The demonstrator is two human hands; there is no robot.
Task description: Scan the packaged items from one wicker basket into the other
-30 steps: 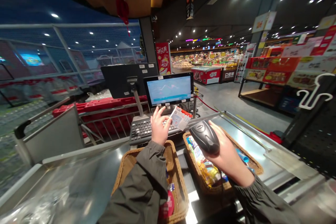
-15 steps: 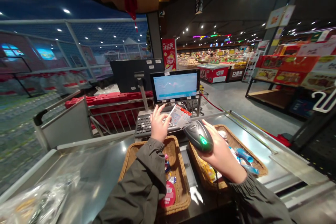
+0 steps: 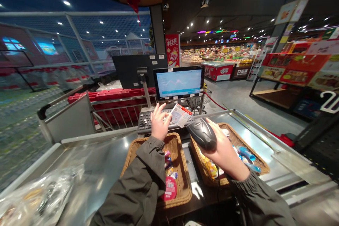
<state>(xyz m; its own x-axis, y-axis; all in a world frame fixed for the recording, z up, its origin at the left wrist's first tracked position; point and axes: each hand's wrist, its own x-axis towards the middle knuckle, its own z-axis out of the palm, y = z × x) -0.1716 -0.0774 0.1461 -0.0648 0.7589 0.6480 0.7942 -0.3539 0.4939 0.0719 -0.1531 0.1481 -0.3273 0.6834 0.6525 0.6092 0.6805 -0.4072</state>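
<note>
My left hand (image 3: 159, 123) pinches a small white and red packet (image 3: 180, 114) and holds it up over the keyboard (image 3: 148, 123). My right hand (image 3: 224, 150) grips a black handheld barcode scanner (image 3: 202, 133), its nose aimed at the packet from close by. Below my arms stand two wicker baskets: the left basket (image 3: 180, 180) holds a few small wrapped goods, the right basket (image 3: 258, 164) holds several colourful packets and blue items. A lit touch screen (image 3: 178, 83) stands just behind the keyboard.
The steel checkout counter (image 3: 106, 162) runs left and right, with crumpled plastic bags (image 3: 34, 201) at its near left. A second dark monitor (image 3: 132, 70) faces away. Red shopping baskets (image 3: 111, 95), a metal rail and store shelves (image 3: 296, 67) lie beyond.
The scanner's green light, lit half a second ago, is now off. Both hands stay nearly where they were, and the camera has tilted slightly.
</note>
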